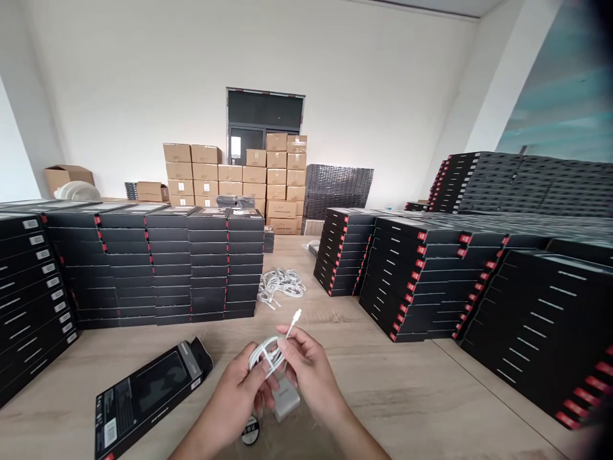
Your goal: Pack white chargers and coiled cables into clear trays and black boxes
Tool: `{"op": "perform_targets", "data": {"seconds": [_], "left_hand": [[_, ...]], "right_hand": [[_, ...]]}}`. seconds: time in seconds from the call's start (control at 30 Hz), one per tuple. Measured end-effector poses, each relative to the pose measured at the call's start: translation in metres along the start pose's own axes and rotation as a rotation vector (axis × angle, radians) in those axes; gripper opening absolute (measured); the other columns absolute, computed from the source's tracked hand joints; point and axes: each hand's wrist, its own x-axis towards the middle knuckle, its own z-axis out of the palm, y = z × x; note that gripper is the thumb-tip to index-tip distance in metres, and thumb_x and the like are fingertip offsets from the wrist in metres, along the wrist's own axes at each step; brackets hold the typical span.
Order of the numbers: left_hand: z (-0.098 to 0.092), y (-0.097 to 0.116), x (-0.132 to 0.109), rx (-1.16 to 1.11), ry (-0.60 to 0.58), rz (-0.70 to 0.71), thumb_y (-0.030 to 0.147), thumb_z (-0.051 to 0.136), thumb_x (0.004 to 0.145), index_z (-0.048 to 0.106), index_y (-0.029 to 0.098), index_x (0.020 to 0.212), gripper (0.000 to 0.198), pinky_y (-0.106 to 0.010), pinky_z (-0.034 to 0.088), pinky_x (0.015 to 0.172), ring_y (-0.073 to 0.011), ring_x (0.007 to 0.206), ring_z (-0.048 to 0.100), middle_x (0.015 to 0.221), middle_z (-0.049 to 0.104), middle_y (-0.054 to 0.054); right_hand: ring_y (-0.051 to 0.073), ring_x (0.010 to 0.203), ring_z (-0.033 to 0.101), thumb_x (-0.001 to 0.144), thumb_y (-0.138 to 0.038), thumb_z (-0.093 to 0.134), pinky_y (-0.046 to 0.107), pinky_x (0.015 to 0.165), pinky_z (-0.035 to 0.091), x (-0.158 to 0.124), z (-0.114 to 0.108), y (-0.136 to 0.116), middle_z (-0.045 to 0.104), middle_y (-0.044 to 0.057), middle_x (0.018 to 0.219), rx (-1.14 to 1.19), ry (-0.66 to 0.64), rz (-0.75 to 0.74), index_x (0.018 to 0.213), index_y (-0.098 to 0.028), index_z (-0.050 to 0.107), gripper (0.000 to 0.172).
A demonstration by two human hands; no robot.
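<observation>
A white cable (261, 353), coiled and bound at its middle, is held between both hands above the table. My left hand (244, 383) is closed round the left side of the coil. With thumb and fingers my right hand (309, 361) pinches the cable near one end, whose white plug points up. Below the hands lies a light grey block-shaped device (286, 401), partly covered by fingers. Beside it is a small round black item with a pale rim (249, 431). To the left a black box (148, 393) lies flat with its end flap open.
Several white cables (282, 283) lie in a pile ahead on the wooden table (383, 390). Stacks of black boxes stand at the left (167, 268) and right (397, 275). Brown cartons (232, 179) are piled by the back wall.
</observation>
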Motion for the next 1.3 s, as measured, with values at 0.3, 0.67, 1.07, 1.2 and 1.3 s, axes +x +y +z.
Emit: {"op": "perform_targets", "data": {"seconds": [0.3,0.67,1.07,1.2,1.3], "left_hand": [[-0.006,0.015,-0.005,0.227,0.025,0.097,0.021,0.05,0.08,0.058,0.02,0.084,0.008,-0.023,0.043,0.06,-0.0142,0.064,0.055,0.07,0.064,0.002],[-0.007,0.008,-0.007,0.471,0.054,0.091,0.021,0.038,0.087,0.046,0.024,0.084,0.009,-0.024,0.042,0.054,-0.015,0.055,0.055,0.067,0.056,0.003],[0.0,0.01,-0.006,0.167,0.043,-0.021,0.046,0.038,0.091,0.045,0.024,0.088,0.023,-0.024,0.045,0.05,-0.0139,0.058,0.051,0.069,0.051,0.003],[-0.002,0.014,-0.007,0.07,0.051,-0.059,0.044,0.043,0.088,0.044,0.024,0.094,0.021,-0.024,0.046,0.049,-0.014,0.061,0.054,0.074,0.051,0.003],[-0.004,0.013,-0.007,0.037,0.02,-0.085,0.041,0.043,0.088,0.042,0.023,0.093,0.018,-0.022,0.043,0.047,-0.0124,0.058,0.052,0.074,0.051,0.004]], "right_hand": [[0.009,0.046,0.05,0.072,-0.046,0.073,0.021,0.043,0.04,-0.008,0.01,0.002,0.061,-0.002,0.058,-0.112,-0.111,0.006,0.08,-0.016,0.063,0.033],[0.011,0.051,0.053,0.076,-0.047,0.067,0.022,0.047,0.046,-0.007,0.012,0.005,0.058,-0.003,0.063,-0.094,-0.1,-0.033,0.083,-0.017,0.06,0.032],[0.013,0.06,0.057,0.092,-0.017,0.04,0.022,0.06,0.041,-0.003,-0.01,-0.002,0.063,-0.001,0.065,-0.915,-0.43,-0.368,0.067,-0.02,0.058,0.031],[0.014,0.063,0.056,0.095,-0.019,0.038,0.023,0.062,0.039,-0.002,-0.007,-0.003,0.06,0.001,0.068,-1.052,-0.339,-0.5,0.073,-0.019,0.06,0.032],[0.014,0.062,0.054,0.091,-0.012,0.041,0.023,0.06,0.039,-0.002,-0.007,-0.001,0.058,0.001,0.069,-1.087,-0.365,-0.546,0.073,-0.019,0.061,0.028]]}}
